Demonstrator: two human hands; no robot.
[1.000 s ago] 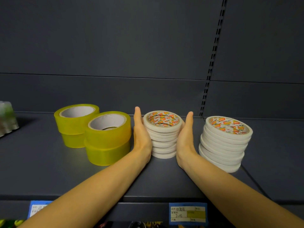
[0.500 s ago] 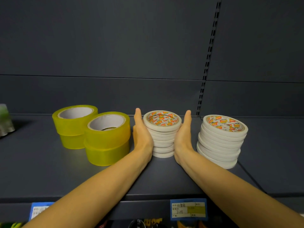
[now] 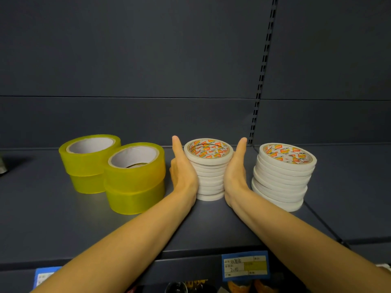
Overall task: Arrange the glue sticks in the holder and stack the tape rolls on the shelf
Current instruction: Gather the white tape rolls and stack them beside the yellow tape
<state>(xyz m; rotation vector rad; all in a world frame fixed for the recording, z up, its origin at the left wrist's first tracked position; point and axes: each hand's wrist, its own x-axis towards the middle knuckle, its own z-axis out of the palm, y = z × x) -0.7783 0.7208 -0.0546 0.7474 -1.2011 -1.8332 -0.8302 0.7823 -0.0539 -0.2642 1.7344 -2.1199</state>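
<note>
Left hand, right hand flat, pressing middle white tape stack between palms; yellow rolls just left on shelf.

1 head-worn view — close, straight onto the shelf

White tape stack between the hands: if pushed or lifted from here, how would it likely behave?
The white tape stack would probably shear apart, being many thin separate rolls, slightly uneven. It is likely light, since each roll is narrow. The left hand and right hand lie flat against its sides only, so a lift might drop lower rolls.
</note>
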